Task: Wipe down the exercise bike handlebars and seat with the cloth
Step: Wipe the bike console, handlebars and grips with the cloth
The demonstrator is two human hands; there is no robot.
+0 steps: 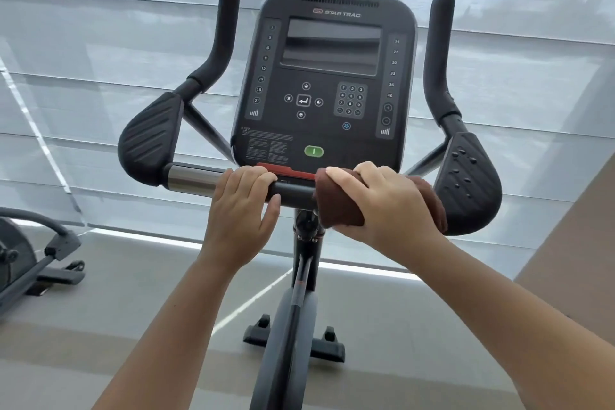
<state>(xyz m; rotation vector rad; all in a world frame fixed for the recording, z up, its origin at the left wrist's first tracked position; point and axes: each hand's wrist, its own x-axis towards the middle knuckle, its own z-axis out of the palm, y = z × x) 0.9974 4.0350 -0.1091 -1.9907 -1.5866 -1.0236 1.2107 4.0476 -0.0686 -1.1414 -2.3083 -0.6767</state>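
Two bare forearms reach forward to an exercise bike's handlebars [293, 191]: the left hand [240, 201] has its grip closed bare around the crossbar, and the right hand [387, 201] has its grip closed over a brown cloth [336, 203] wrapped on the bar just right of centre. Behind them stands the dark console [324, 76], between two upright handle horns with padded armrests. Beyond lie a grey floor [133, 293], another machine [30, 253] at left, and pale window blinds [100, 43].
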